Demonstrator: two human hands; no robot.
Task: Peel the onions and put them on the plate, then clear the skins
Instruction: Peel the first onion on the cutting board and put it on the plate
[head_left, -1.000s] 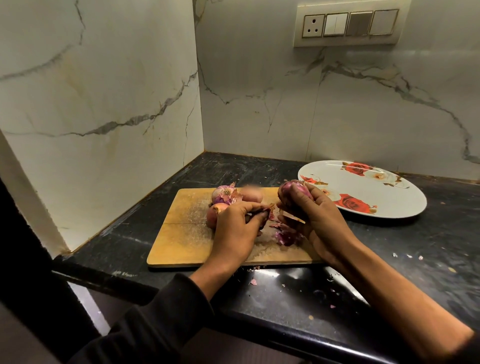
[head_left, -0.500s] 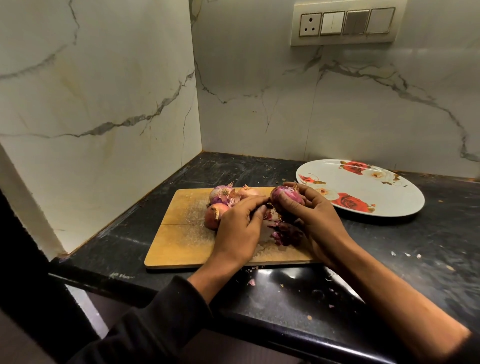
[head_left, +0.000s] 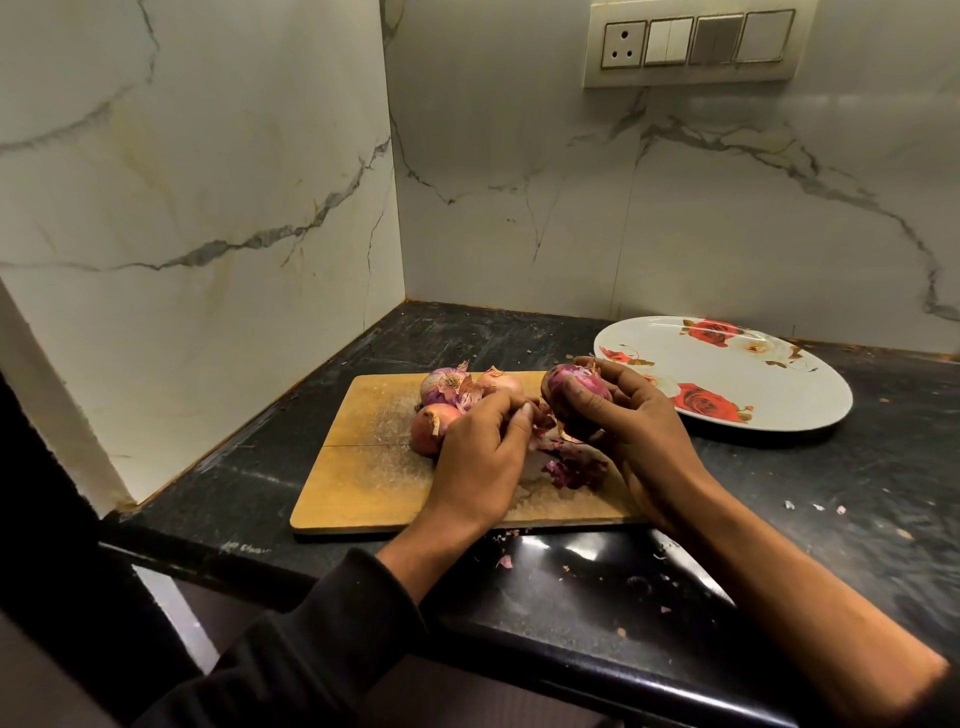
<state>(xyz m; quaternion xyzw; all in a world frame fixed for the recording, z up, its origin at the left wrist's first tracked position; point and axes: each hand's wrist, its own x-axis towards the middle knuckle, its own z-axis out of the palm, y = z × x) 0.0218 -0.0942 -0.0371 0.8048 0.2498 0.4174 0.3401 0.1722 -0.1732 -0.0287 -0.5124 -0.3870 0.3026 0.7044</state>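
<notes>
Over the right end of the wooden cutting board (head_left: 374, 483), my right hand (head_left: 631, 431) held a red onion (head_left: 571, 391), fingers (head_left: 582, 397) curled round its glossy purple flesh, a few papery strips clinging near the top. My left hand (head_left: 480, 457) sat just beside it with its fingers bent toward the onion's lower side; I could not tell whether they pinched a strip of skin or only touched it.

By my reading, I was early in the job. The oval white plate (head_left: 810, 410), smooth and printed with red roses, lay on the tabletop (head_left: 857, 483) to the right of the board with no onion on it. Three more onions (head_left: 441, 402) sat bunched at the far left of the board, round, dull pink-brown, their dry skins mostly on and flaking. A heap of torn purple skins (head_left: 571, 470) lay on the board between my hands, and small flecks dotted the dark, scuffed stone. So peeling, plating and clearing all remained.
</notes>
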